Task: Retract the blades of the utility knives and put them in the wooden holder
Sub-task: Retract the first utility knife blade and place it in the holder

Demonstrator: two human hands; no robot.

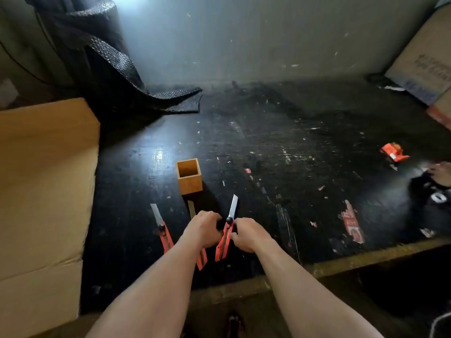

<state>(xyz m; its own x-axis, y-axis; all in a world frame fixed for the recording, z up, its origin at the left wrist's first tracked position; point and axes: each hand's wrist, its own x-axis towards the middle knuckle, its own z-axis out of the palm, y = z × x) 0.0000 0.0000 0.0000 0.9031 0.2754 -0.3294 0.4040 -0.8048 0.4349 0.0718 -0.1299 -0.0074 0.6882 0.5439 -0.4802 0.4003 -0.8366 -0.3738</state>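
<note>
Clutter around a scuffed black counter point(280, 147)

A large cardboard box point(44, 191) stands at the left edge of the counter, its plain brown side facing the camera. Behind it, a roll of black bubble wrap point(107, 57) leans in the far left corner, its loose end trailing across the counter surface. A second printed cardboard box point(424, 62) sits tilted at the far right. A crumpled orange packet point(394, 152) lies near the right side, well apart from a torn red label point(352, 222) stuck flat nearer the front edge. Small white paper scraps speckle the dark surface.
</note>
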